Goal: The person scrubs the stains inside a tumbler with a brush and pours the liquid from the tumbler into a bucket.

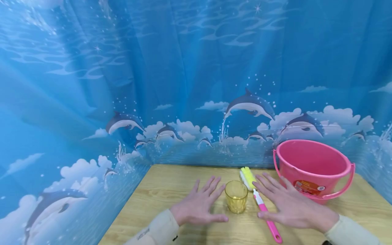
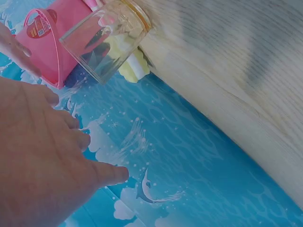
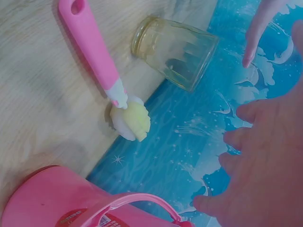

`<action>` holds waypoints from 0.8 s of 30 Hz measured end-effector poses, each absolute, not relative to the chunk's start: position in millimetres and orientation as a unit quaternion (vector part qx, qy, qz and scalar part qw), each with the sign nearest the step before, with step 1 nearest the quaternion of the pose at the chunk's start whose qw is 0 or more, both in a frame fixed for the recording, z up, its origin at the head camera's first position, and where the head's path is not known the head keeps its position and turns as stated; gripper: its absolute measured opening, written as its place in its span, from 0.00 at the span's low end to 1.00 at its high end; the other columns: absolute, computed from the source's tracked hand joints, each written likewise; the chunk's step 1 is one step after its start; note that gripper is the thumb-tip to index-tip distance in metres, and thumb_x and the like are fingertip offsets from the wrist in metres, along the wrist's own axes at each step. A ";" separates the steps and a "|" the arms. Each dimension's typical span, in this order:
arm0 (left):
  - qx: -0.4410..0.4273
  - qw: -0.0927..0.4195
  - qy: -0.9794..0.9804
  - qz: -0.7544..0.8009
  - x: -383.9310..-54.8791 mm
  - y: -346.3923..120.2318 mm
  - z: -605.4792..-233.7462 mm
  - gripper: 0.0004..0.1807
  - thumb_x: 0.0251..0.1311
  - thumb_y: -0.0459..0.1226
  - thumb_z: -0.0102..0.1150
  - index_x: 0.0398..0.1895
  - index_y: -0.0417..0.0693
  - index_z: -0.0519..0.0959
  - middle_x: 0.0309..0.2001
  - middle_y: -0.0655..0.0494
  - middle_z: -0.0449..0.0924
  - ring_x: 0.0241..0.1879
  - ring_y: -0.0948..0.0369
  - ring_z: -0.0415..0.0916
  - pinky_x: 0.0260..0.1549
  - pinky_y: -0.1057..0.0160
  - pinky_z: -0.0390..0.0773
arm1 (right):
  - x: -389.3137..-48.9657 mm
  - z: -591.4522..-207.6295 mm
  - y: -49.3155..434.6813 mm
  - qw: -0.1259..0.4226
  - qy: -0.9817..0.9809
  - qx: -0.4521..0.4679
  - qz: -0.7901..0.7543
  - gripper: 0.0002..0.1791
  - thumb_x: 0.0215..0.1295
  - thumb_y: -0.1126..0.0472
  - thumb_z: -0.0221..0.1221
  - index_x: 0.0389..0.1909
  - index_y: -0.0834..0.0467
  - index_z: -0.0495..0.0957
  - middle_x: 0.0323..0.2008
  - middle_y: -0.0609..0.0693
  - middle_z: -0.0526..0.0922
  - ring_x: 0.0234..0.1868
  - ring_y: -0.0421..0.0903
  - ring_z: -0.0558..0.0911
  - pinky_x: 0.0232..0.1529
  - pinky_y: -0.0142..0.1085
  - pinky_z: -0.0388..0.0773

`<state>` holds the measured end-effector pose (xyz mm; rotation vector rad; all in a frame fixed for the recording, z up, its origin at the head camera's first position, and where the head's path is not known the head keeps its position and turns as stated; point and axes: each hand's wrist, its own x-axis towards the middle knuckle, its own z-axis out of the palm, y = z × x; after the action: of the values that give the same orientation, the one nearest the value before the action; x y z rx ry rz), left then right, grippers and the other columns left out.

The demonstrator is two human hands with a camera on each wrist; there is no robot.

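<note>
A yellow-tinted drinking glass (image 1: 236,197) stands upright on the wooden table between my two hands. My left hand (image 1: 200,204) is spread with straight fingers at the left of the glass, holding nothing. On the other side my right hand (image 1: 288,204), also spread and free of any object, hovers by a cleaning brush. That brush has a pink handle (image 1: 265,212) and a yellow and white sponge head (image 1: 247,177), and lies on the table just right of the glass. Both wrist views show the glass (image 2: 106,40) and the sponge head (image 3: 130,119) apart from the fingers.
A pink bucket (image 1: 315,170) with its handle lowered stands at the table's right, behind my right hand. The wooden table (image 1: 159,190) meets a blue curtain (image 1: 183,85) printed with dolphins and clouds at its back and left edges.
</note>
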<state>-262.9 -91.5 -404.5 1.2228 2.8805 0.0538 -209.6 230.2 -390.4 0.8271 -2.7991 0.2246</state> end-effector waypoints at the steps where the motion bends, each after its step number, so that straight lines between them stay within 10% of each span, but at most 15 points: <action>1: 0.389 0.007 0.921 0.021 -264.5 -91.2 -404.3 0.53 0.59 0.79 0.27 0.81 0.65 0.33 0.81 0.57 0.25 0.81 0.53 0.29 0.72 0.32 0.41 | -210.3 -389.0 230.4 0.105 -0.951 0.281 0.073 0.45 0.67 0.25 0.47 0.79 0.42 0.54 0.80 0.49 0.52 0.78 0.62 0.54 0.68 0.70 0.52; 12: 0.360 -0.009 0.928 0.099 -283.6 -80.4 -406.3 0.57 0.56 0.80 0.34 0.82 0.61 0.39 0.82 0.55 0.31 0.81 0.51 0.37 0.73 0.39 0.51 | -229.2 -382.9 234.4 0.086 -0.958 0.249 0.114 0.38 0.73 0.30 0.44 0.72 0.51 0.70 0.70 0.52 0.73 0.69 0.60 0.73 0.61 0.66 0.70; 24: 0.254 0.023 0.922 0.293 -303.7 -53.3 -418.7 0.52 0.52 0.73 0.58 0.75 0.56 0.64 0.67 0.56 0.74 0.64 0.55 0.74 0.60 0.51 0.76 | -247.4 -389.5 236.2 0.070 -0.967 0.218 0.116 0.41 0.66 0.23 0.44 0.59 0.51 0.80 0.53 0.46 0.86 0.51 0.47 0.86 0.43 0.42 0.85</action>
<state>-303.7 -53.3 -418.7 0.7864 2.8539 0.9063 -247.4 236.2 -389.5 0.6553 -2.9088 0.3502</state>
